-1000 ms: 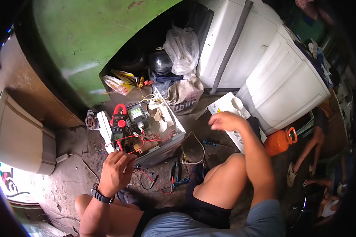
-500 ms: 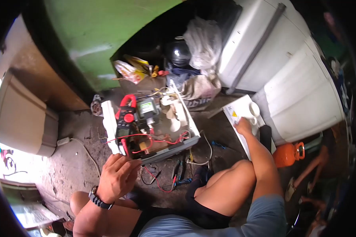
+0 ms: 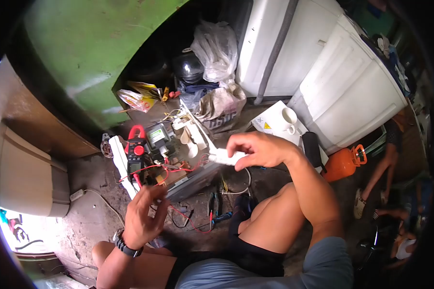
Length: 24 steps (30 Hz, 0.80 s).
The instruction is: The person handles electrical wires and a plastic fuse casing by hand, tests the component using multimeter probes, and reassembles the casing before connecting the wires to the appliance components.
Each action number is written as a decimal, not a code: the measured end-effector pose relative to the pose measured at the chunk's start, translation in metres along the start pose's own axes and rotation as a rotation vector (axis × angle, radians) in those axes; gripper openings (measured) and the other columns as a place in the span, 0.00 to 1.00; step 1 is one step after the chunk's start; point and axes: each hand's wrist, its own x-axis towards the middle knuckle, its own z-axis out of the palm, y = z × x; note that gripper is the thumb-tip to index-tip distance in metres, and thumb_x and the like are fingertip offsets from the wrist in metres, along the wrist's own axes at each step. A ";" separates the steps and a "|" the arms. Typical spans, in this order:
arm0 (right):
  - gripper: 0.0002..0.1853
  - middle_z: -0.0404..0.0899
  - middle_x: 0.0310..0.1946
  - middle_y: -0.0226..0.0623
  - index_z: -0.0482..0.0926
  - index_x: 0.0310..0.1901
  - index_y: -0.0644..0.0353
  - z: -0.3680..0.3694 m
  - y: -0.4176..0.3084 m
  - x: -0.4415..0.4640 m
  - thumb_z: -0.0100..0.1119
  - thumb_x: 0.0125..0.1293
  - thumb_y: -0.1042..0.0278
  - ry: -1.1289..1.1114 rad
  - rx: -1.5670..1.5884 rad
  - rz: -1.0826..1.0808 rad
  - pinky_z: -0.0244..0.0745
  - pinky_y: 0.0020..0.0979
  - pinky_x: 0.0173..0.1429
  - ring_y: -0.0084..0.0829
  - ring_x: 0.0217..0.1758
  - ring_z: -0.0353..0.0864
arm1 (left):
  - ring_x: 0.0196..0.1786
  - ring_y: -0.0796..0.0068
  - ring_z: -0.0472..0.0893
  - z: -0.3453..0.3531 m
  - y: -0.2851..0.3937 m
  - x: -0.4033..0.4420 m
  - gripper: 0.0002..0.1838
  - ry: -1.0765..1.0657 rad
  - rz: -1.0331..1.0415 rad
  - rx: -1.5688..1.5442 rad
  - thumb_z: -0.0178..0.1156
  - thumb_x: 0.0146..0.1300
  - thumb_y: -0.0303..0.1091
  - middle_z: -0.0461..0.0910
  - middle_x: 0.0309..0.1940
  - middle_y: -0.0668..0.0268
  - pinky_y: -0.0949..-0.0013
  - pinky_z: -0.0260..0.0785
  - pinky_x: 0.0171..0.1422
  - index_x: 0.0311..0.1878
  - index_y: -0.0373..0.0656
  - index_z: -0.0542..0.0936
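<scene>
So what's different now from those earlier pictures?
The right hand reached to the white panel beside the mug, then came left and now holds a white object near the right corner of the open appliance. The left hand stays below the clamp meter; mug and meter haven't moved.

The meter (image 3: pixel 136 150) was red and black, the wall (image 3: pixel 96 53) green with pale smears, the gas tank (image 3: pixel 340 164) orange, the shirt (image 3: pixel 217 275) blue-grey, the watch strap (image 3: pixel 128 249) black.
</scene>
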 end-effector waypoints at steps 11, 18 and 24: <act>0.20 0.83 0.45 0.28 0.83 0.59 0.59 0.085 -0.010 0.065 0.81 0.70 0.72 -0.047 0.230 -0.133 0.80 0.31 0.56 0.21 0.48 0.81 | 0.56 0.72 0.90 0.034 -0.045 0.015 0.18 -0.012 -0.442 -0.887 0.64 0.87 0.33 0.88 0.59 0.62 0.62 0.87 0.62 0.72 0.39 0.77; 0.16 0.84 0.49 0.30 0.80 0.63 0.62 0.089 -0.006 0.073 0.72 0.81 0.70 -0.017 0.407 -0.153 0.81 0.28 0.60 0.20 0.53 0.83 | 0.57 0.70 0.90 0.033 -0.048 0.009 0.15 0.072 -0.482 -0.975 0.63 0.86 0.28 0.87 0.60 0.60 0.61 0.88 0.64 0.69 0.38 0.77; 0.15 0.85 0.51 0.29 0.81 0.63 0.64 0.095 -0.001 0.074 0.70 0.84 0.66 -0.004 0.372 -0.194 0.81 0.27 0.59 0.19 0.54 0.83 | 0.57 0.69 0.90 0.027 -0.048 0.011 0.16 0.063 -0.461 -0.960 0.62 0.85 0.24 0.87 0.60 0.59 0.61 0.88 0.65 0.70 0.38 0.75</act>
